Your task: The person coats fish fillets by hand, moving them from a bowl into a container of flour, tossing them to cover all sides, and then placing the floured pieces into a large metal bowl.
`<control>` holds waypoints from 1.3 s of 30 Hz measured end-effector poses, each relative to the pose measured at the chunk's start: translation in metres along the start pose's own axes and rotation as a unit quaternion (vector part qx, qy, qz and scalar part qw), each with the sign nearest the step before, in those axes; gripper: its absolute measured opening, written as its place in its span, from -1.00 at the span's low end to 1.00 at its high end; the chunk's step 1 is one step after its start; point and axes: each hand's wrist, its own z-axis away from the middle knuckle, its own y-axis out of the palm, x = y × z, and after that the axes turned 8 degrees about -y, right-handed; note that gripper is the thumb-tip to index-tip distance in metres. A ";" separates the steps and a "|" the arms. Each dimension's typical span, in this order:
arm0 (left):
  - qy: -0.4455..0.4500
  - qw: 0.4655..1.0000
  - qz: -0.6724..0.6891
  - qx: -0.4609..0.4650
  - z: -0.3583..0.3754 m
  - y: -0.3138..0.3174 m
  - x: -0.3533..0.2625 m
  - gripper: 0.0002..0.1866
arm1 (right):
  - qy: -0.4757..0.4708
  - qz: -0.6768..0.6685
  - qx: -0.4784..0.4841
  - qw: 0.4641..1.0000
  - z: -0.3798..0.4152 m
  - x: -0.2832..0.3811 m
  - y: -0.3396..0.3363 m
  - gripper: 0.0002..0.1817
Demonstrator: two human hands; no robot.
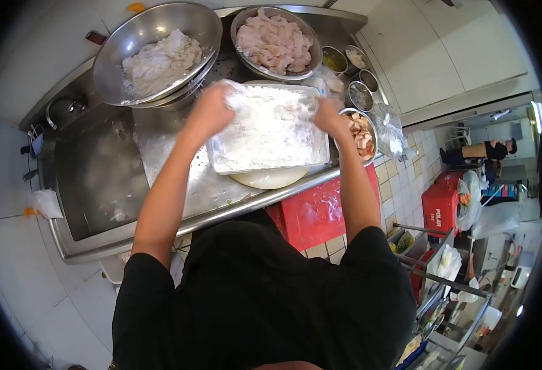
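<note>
A rectangular clear tub of white flour (pixel 268 132) sits over a pale round base (pixel 271 178) on the steel counter. My left hand (pixel 214 111) is closed at the tub's upper left side, dusted with flour. My right hand (pixel 330 117) is closed by its right edge. What the fingers hold is partly hidden and blurred. Up and to the left, a large steel bowl (pixel 113 65) holds flour-coated pieces (pixel 163 60). Behind the tub, another steel bowl (pixel 239 38) is full of raw pale pink meat slices (pixel 274 42).
A bowl of diced pieces (pixel 361 137) and small steel containers (pixel 361 95) stand at the right. The sink (pixel 98 179) is at the left. A red cooler (pixel 314 213) sits below the counter edge. A person (pixel 480 150) stands far right.
</note>
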 end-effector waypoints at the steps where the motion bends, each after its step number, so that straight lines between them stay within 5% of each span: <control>1: -0.005 0.998 -0.027 0.057 -0.003 0.024 -0.004 -0.64 | 0.026 -0.013 0.060 0.998 0.007 -0.030 0.015 -0.38; 2: 0.062 0.993 -0.066 0.071 -0.012 0.054 0.006 -0.63 | 0.022 0.009 0.030 0.999 0.013 -0.047 0.033 -0.35; 4: 0.060 0.987 -0.103 0.106 -0.023 0.092 -0.006 -0.63 | 0.017 0.055 -0.032 0.998 0.017 -0.061 0.063 -0.28; 7: 0.106 0.958 -0.235 0.128 -0.046 0.138 -0.007 -0.64 | 0.024 -0.062 -0.003 0.998 0.003 -0.044 0.070 -0.22; 10: 0.141 0.970 -0.192 0.037 -0.053 0.151 0.009 -0.70 | -0.020 -0.147 -0.044 0.988 -0.011 -0.046 0.081 -0.25; 13: 0.008 0.970 -0.217 0.108 -0.036 0.113 0.000 -0.67 | -0.091 -0.188 -0.016 0.978 -0.007 -0.045 0.070 -0.29; 15: -0.065 0.975 -0.196 0.077 -0.025 0.097 0.000 -0.64 | -0.062 -0.303 -0.013 0.951 0.001 -0.032 0.042 -0.44; 17: -0.104 0.982 -0.150 0.043 -0.027 0.089 0.021 -0.62 | -0.032 -0.213 -0.011 0.977 -0.013 -0.040 0.034 -0.49; 23: -0.236 0.962 0.135 0.014 -0.031 0.088 0.056 -0.65 | -0.114 -0.246 -0.235 0.934 -0.030 -0.041 0.047 -0.58; 26: -0.235 0.880 0.412 0.041 -0.025 0.090 0.062 -0.67 | -0.060 -0.195 -0.133 0.970 -0.023 -0.037 0.024 -0.55; 32: -0.227 0.863 0.443 0.089 -0.020 0.099 0.070 -0.69 | 0.019 0.018 -0.028 0.999 -0.053 -0.079 0.084 -0.57; 36: -0.225 0.903 0.364 0.025 -0.022 0.112 0.075 -0.65 | -0.079 0.022 0.049 0.995 -0.046 -0.045 0.073 -0.52; 39: -0.233 0.912 0.338 -0.002 -0.025 0.112 0.080 -0.65 | -0.023 -0.053 -0.078 0.995 -0.041 -0.044 0.064 -0.57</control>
